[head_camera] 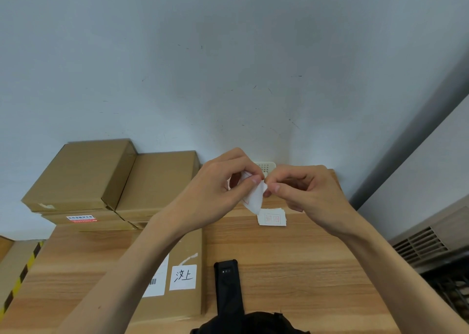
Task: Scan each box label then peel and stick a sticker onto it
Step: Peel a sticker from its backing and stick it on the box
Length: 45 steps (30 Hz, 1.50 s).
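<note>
Both hands are raised over the wooden table point(291, 252), pinching one small white sticker sheet point(255, 197) with red print. My left hand point(223, 186) grips its upper left part between thumb and fingers. My right hand point(302, 189) pinches its right edge with thumb and forefinger. A flat cardboard box point(177, 305) lies near me under my left forearm, with a white barcode label point(157, 280) and a white handwritten sticker point(183, 277) on top. A small stack of stickers point(272, 218) rests on the table below my hands. A black handheld scanner point(228, 285) lies right of the box.
Stacks of flat cardboard boxes point(83, 176) stand at the table's back left against the wall; one lower box carries a red and white label point(80, 218). A small white perforated object point(265, 166) sits behind my hands. A vented unit point(426, 242) is off the right edge.
</note>
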Motion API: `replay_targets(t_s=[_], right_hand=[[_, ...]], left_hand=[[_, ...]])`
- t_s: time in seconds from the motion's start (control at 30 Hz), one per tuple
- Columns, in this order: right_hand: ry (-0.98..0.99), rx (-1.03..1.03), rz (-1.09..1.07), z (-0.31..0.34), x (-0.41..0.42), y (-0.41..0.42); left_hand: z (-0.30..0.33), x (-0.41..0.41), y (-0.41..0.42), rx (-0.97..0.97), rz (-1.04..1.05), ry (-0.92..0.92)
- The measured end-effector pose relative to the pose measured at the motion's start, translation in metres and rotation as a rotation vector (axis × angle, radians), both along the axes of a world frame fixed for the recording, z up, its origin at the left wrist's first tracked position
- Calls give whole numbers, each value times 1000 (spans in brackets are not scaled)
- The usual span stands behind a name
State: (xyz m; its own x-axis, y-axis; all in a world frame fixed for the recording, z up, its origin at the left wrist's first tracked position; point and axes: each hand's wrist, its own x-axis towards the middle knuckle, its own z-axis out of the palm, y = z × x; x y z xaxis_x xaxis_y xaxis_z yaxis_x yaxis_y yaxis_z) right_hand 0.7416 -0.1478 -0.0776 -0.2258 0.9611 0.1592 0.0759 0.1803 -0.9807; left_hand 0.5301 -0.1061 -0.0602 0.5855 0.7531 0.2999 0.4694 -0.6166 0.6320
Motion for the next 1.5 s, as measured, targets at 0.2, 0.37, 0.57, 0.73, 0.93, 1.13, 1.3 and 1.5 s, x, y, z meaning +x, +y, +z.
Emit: replay_targets(t_s=[0.2, 0.37, 0.57, 0.73, 0.93, 1.13, 1.3, 1.5], right_hand=[[39, 44, -24, 0, -3, -1], [40, 53, -77, -4, -2, 1], [-32, 144, -95, -5, -4, 0], [-151, 217, -82, -6, -5, 0], [-275, 315, -106, -2, -8, -2], [-183, 176, -137, -5, -7, -4], [-100, 25, -154, -14, -13, 0], [-14, -54, -208, -29, -17, 8]], left_hand=[[-1, 1, -4, 31, 52, -98], [-2, 0, -8, 17, 28, -125], [-4, 1, -5, 32, 6, -123], [-3, -1, -3, 26, -10, -105], [-6, -1, 0, -1, -7, -113], [-9, -2, 1, -51, 57, -170], [-16, 1, 0, -109, 63, -194], [-30, 0, 3, -131, 92, -165]])
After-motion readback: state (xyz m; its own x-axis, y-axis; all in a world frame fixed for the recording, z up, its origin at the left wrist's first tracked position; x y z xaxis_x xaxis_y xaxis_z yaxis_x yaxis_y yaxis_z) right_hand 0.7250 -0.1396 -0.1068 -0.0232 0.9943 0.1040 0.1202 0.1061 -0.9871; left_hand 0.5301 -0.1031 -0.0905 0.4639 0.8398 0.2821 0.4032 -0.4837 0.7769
